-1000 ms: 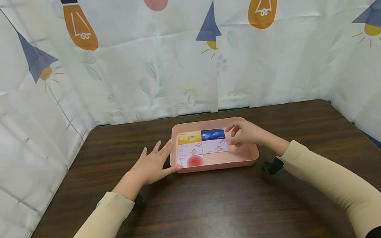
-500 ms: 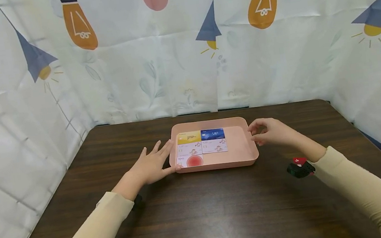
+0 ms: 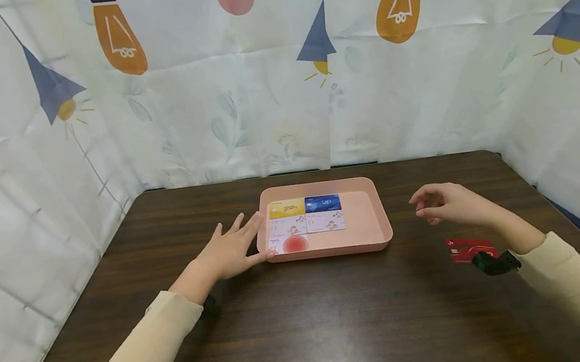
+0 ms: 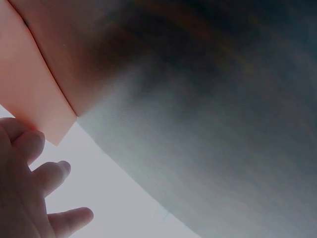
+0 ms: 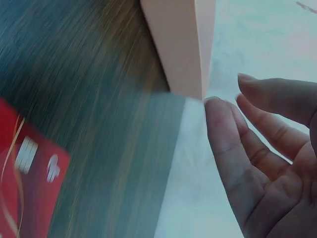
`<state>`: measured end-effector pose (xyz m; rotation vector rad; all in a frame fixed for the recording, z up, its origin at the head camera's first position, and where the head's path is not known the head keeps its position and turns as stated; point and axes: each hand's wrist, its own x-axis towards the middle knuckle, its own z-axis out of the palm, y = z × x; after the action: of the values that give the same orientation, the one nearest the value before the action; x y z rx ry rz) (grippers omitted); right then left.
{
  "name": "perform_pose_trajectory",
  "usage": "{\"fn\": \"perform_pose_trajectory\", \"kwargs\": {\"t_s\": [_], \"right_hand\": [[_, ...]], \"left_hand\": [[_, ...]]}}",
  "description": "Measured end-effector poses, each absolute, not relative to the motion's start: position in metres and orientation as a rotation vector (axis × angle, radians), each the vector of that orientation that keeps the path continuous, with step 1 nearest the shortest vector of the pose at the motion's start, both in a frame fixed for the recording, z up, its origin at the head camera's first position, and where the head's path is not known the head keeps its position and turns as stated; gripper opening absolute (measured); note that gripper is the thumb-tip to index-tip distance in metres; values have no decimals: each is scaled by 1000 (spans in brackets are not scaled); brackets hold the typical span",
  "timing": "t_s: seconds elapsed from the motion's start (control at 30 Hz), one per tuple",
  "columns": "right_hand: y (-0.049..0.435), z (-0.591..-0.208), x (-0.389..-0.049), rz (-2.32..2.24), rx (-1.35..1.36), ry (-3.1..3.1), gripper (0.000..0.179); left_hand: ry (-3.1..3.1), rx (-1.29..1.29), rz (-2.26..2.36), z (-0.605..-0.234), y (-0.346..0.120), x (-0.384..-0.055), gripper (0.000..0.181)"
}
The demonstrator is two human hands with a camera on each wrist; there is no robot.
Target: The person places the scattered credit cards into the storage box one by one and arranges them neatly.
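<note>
A shallow pink tray (image 3: 364,235) lies on the dark table. Inside it, several cards sit in rows at the left: a yellow card (image 3: 287,208), a blue VIP card (image 3: 323,203), two white patterned cards, and one card with a red circle (image 3: 294,243). With fingers spread, my left hand (image 3: 231,253) touches the tray's left rim. To the right of the tray, my right hand (image 3: 453,204) hovers over the table, fingers loosely bent and holding nothing. A red card (image 3: 469,248) lies on the table below that hand, partly covered by the wrist strap; the right wrist view also shows this red card (image 5: 29,168).
The dark wooden table (image 3: 318,322) reaches back to a white curtain (image 3: 271,117) printed with lamps and bulbs. A dark strap (image 3: 496,263) is on my right wrist.
My right hand has moved from inside the tray, away to the right, and is now above the table. The red card has come into sight. My left hand stays at the rim.
</note>
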<state>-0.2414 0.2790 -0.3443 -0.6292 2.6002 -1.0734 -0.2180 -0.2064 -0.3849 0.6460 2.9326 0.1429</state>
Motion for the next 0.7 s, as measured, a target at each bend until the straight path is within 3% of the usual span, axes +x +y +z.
{"fn": "perform_pose_trajectory", "kwargs": {"t_s": [0.7], "right_hand": [[347,-369,-232,-779,-524,2565,39]], "left_hand": [[2948,662,128,-387,-207,-219,95]]}}
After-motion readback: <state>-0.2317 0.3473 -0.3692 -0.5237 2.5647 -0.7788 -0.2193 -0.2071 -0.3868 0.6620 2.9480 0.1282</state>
